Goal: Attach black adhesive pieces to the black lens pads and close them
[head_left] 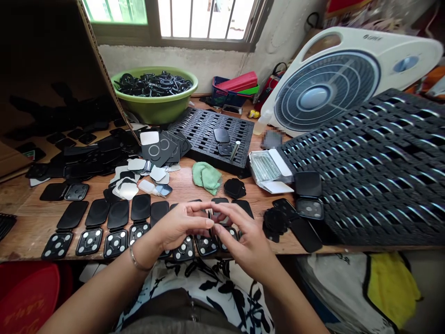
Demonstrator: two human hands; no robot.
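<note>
My left hand [182, 225] and my right hand [241, 227] meet fingertip to fingertip above a row of hinged black square cases. Between the pinched fingers shows a thin dark edge of something small, mostly hidden. Below the hands, an unfolded case [184, 249] lies with round pale discs in its lower half. To the left, more of these cases lie unfolded side by side, such as the case at the row's left end [57, 246]. My hands cover part of the cases in the middle.
A green basin [155, 104] of black ring-shaped parts stands at the back, beside a cardboard box [100, 69]. Black slotted trays [181, 120] lie centre and right, near a white fan [375, 41]. A green cloth [206, 177], black pads [234, 188] and a white carton [287, 162] sit behind my hands.
</note>
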